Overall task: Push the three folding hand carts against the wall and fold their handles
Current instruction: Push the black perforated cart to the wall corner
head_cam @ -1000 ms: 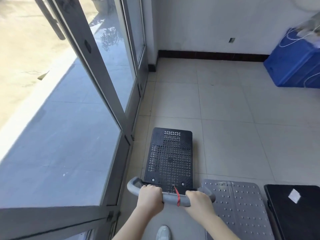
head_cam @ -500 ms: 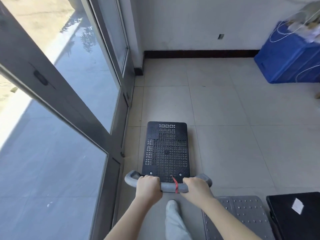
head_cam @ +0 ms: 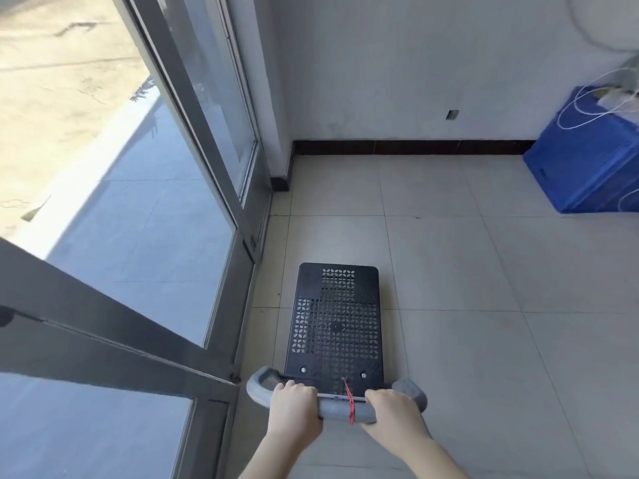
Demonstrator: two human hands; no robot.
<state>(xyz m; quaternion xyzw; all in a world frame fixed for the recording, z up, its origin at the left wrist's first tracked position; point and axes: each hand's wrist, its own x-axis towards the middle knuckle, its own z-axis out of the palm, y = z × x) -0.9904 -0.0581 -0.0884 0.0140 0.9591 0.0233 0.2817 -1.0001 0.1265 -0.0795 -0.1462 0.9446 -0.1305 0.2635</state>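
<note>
Both hands, left hand (head_cam: 295, 406) and right hand (head_cam: 394, 411), grip the upright handle (head_cam: 337, 411) of one cart (head_cam: 337, 323), well short of the wall (head_cam: 415, 81), unfolded

1 folding hand cart with a black perforated rectangular platform (head_cam: 336, 326) stands on the pale tiled floor (head_cam: 466, 271), its long axis pointing toward the white wall (head_cam: 397, 70) with the dark baseboard, well apart from it. Its grey rounded plastic handle (head_cam: 340, 411) stands raised at the near end, with a red cord (head_cam: 350, 404) tied around the bar. The platform's left edge runs near the glass door frame (head_cam: 242, 305).
</note>
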